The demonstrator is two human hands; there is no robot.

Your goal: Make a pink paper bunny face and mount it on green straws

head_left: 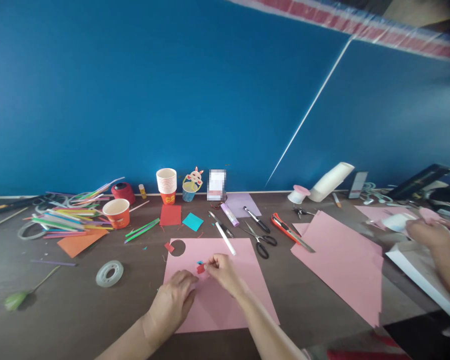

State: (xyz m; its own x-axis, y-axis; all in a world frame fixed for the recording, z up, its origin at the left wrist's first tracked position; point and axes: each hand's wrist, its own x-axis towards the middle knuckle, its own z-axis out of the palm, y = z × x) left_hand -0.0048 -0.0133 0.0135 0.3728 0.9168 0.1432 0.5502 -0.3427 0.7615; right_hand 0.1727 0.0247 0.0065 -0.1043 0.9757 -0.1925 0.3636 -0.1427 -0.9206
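A pink sheet of paper [228,315], with a round hole near its top left corner, lies on the dark table before me. Over its middle my right hand [223,272] pinches a small red paper piece [200,269] between thumb and fingers. A tiny blue paper piece [200,262] sits right at the red one's upper edge. Close by on the left, my left hand [175,296] is closed above the sheet, its fingers curled together; what they hold, if anything, is hidden. A red scrap [169,247] rests beside the hole. Just above the right hand lies a white pen [225,239].
Scissors [260,240] and an orange utility knife [290,231] lie right of the sheet, near stacked pink paper [345,265]. A tape roll [109,273], paper cup [117,214] and coloured strips [60,220] are leftward. Another person's hand [431,232] works at far right.
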